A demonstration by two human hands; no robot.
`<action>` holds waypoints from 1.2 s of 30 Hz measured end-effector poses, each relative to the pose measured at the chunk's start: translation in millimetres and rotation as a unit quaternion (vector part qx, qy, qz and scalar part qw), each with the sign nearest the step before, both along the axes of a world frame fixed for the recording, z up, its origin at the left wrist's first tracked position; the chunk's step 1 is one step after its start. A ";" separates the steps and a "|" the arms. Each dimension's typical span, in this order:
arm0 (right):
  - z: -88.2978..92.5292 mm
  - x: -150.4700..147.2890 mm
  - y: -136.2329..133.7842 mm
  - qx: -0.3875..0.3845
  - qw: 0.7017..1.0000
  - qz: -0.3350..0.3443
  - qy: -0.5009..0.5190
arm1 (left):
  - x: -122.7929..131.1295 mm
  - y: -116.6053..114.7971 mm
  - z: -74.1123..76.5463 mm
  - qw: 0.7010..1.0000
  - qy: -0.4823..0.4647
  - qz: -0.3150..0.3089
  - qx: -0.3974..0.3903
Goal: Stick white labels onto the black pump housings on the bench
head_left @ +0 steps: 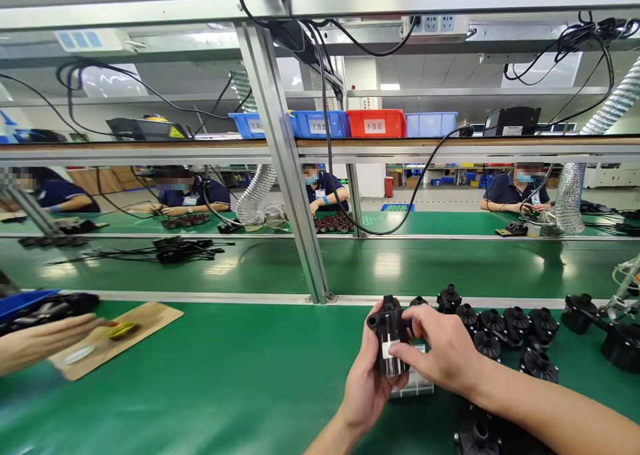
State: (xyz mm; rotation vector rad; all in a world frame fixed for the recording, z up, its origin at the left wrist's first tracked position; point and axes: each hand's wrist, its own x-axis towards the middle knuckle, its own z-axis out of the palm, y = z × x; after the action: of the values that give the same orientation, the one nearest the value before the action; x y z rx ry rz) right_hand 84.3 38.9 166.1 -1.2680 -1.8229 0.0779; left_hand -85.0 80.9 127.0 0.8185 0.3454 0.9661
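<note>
A small black pump (390,325) with a pipe stub on top and another at its side is held upright above the green bench. My left hand (364,385) is closed around it from the left and below. On its side sits a white label (389,349). My right hand (445,348) grips the pump from the right, with the thumb on the label's edge and the index finger near the top. Partly hidden behind my hands lies a clear and white flat item (420,385), its kind unclear.
Several black pumps (493,321) stand to the right, one (477,436) near the front. At left, another person's hand (50,338) reaches over a cardboard sheet (150,315) with yellow tape (123,330). A metal post (285,168) rises behind the bench; a black cable (327,128) hangs there. Co-workers sit opposite.
</note>
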 end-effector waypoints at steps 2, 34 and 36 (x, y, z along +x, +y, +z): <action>-0.9 -1.9 0.3 -0.036 0.998 -0.037 0.025 | -0.5 -0.4 -4.7 1.000 -0.004 -0.011 0.011; -3.5 20.6 12.0 -0.231 0.959 -0.084 -0.143 | -14.1 49.2 -13.3 0.824 0.406 0.043 0.393; -0.8 23.2 11.1 -0.217 0.966 -0.086 -0.111 | -12.0 52.4 -14.5 0.837 0.400 0.072 0.368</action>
State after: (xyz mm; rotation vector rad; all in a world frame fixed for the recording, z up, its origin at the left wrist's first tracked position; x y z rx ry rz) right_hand 107.5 50.0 165.3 -1.7997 -1.9407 0.2592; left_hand -97.0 133.3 112.6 1.9432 0.7830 0.8498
